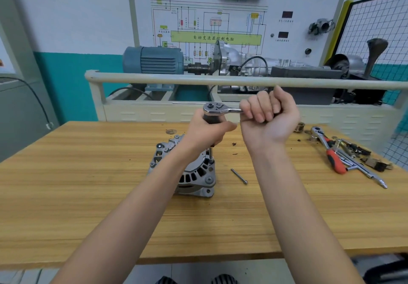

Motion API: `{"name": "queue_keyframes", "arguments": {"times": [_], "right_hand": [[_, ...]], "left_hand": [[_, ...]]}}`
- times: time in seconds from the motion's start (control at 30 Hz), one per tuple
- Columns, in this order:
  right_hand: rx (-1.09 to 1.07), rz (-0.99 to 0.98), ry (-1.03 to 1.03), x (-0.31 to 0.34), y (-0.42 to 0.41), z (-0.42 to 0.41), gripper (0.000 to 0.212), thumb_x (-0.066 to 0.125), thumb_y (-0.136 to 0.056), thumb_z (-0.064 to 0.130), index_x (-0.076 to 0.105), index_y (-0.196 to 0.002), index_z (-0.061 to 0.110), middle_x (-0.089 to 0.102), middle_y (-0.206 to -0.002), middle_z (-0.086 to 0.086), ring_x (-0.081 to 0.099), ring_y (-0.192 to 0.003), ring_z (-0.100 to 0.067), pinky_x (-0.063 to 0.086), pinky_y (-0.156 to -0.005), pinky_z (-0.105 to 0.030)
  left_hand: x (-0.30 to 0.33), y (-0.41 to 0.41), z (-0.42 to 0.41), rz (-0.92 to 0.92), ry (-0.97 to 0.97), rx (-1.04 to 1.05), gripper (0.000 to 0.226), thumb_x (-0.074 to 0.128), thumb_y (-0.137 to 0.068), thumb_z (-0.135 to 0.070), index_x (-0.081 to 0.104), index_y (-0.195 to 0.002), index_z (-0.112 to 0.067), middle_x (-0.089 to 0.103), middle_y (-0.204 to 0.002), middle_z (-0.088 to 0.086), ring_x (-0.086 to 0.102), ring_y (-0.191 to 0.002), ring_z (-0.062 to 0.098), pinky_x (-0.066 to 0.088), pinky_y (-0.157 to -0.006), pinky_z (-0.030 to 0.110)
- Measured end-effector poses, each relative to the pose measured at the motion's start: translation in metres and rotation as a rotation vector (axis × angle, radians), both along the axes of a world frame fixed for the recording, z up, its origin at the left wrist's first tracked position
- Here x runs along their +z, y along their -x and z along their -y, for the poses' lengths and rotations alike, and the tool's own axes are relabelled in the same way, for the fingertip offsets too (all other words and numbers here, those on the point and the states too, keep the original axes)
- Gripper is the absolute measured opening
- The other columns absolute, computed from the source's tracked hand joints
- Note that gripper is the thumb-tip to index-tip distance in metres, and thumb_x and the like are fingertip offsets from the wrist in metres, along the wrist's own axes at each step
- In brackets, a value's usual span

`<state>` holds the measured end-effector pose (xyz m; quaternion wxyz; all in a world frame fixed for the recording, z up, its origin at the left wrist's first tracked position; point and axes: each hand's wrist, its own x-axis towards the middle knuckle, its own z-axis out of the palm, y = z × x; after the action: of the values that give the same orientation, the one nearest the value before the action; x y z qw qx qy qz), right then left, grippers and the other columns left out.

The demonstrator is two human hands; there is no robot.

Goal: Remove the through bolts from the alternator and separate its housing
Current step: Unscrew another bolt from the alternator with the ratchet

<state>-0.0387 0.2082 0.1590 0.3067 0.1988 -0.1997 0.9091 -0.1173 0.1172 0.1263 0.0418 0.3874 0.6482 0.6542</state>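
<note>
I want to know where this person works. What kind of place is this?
Probably a car-repair training workshop. A wiring diagram board hangs on the wall, a blue motor joined to a gearbox sits on a stand, and an alternator and tools lie on the wooden bench.

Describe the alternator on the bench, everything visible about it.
The alternator is a silvery cast-metal unit with a ring of dark ventilation slots, ribbed housing and mounting lugs at its edges. It sits on the wooden bench, end face up and tilted toward the camera. A socket extension stands upright on a bolt near its right rim, driven by the ratchet. The left forearm crosses over and hides its middle. One removed bolt lies apart on the bench, to its right.
</note>
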Motion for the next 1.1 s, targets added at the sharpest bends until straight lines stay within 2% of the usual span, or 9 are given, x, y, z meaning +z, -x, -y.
{"name": "queue_keyframes", "arguments": {"times": [0.13,0.2,0.33,0.5,0.57,0.67,0.9,1.0,1.1], "right_hand": [[0.347,0.11,0.05,0.014,0.016,-0.022,0.046,0.041,-0.084,0.013,0.032,-0.04,0.017,0.025,-0.034,0.006,0.023,-0.029,-0.009,0.018,-0.037,-0.021],[0.395,0.148,0.05,0.018,0.022,-0.025,0.047,0.041,-0.085,0.013,0.031,-0.04,0.016,0.025,-0.033,0.006,0.023,-0.028,-0.009,0.017,-0.037,-0.02],[0.27,0.107,0.083,0.015,0.019,-0.014,0.045,0.043,-0.083,0.011,0.032,-0.039,0.017,0.024,-0.034,0.006,0.021,-0.028,-0.009,0.018,-0.034,-0.021],[-0.15,-0.088,-0.052,-0.009,-0.002,0.018,0.05,0.035,-0.089,0.011,0.035,-0.039,0.019,0.028,-0.036,0.005,0.024,-0.034,-0.01,0.027,-0.042,-0.025],[-0.202,-0.143,-0.096,-0.013,-0.004,0.023,0.046,0.037,-0.086,0.012,0.035,-0.041,0.019,0.029,-0.037,0.004,0.025,-0.035,-0.011,0.028,-0.043,-0.026],[-0.085,-0.101,-0.075,-0.006,0.0,0.01,0.044,0.041,-0.082,0.013,0.035,-0.039,0.018,0.027,-0.035,0.005,0.023,-0.033,-0.009,0.025,-0.039,-0.024],[0.445,0.097,0.021,0.015,0.029,-0.027,0.044,0.042,-0.085,0.014,0.033,-0.041,0.016,0.027,-0.033,0.005,0.026,-0.028,-0.01,0.018,-0.038,-0.02],[0.422,0.097,0.044,0.016,0.029,-0.026,0.045,0.042,-0.084,0.013,0.033,-0.041,0.016,0.027,-0.033,0.005,0.025,-0.028,-0.009,0.019,-0.036,-0.021],[0.23,0.048,0.071,0.008,0.017,-0.015,0.045,0.043,-0.083,0.013,0.033,-0.039,0.017,0.025,-0.034,0.006,0.022,-0.029,-0.008,0.019,-0.034,-0.021]], "left_hand": [[0.004,0.002,0.008,-0.073,0.05,-0.167,0.028,0.068,-0.08,-0.009,0.056,-0.056,-0.01,0.054,-0.048,0.003,0.052,-0.049,0.023,0.046,-0.058,0.031],[0.003,0.0,0.005,-0.047,0.041,-0.193,0.04,0.068,-0.083,-0.006,0.051,-0.048,-0.015,0.048,-0.041,0.0,0.046,-0.04,0.02,0.04,-0.048,0.027],[-0.001,0.002,-0.001,0.026,-0.02,-0.082,0.058,0.061,-0.087,0.001,0.039,-0.038,-0.022,0.033,-0.038,-0.002,0.028,-0.034,0.014,0.024,-0.044,0.022],[-0.001,-0.003,-0.012,0.087,-0.114,0.175,0.042,0.055,-0.082,0.005,0.038,-0.05,-0.017,0.034,-0.044,-0.004,0.028,-0.039,0.011,0.027,-0.041,0.02],[-0.002,-0.004,-0.015,0.1,-0.127,0.205,0.04,0.055,-0.081,0.006,0.036,-0.053,-0.017,0.032,-0.046,-0.003,0.027,-0.041,0.012,0.025,-0.042,0.021],[-0.003,-0.003,-0.009,0.062,-0.081,0.136,0.043,0.059,-0.081,0.004,0.038,-0.049,-0.015,0.035,-0.041,-0.003,0.03,-0.039,0.014,0.029,-0.043,0.023],[-0.001,0.002,0.003,-0.064,-0.024,-0.204,0.04,0.063,-0.08,-0.002,0.048,-0.047,-0.018,0.043,-0.042,-0.001,0.044,-0.04,0.02,0.04,-0.049,0.024],[-0.004,0.001,-0.003,0.037,-0.091,-0.206,0.04,0.061,-0.076,-0.007,0.042,-0.043,-0.02,0.034,-0.039,-0.005,0.028,-0.036,0.014,0.026,-0.042,0.021],[-0.006,0.003,-0.006,0.073,-0.105,-0.112,0.047,0.055,-0.08,-0.001,0.04,-0.042,-0.024,0.032,-0.039,-0.007,0.025,-0.036,0.011,0.025,-0.041,0.018]]}}
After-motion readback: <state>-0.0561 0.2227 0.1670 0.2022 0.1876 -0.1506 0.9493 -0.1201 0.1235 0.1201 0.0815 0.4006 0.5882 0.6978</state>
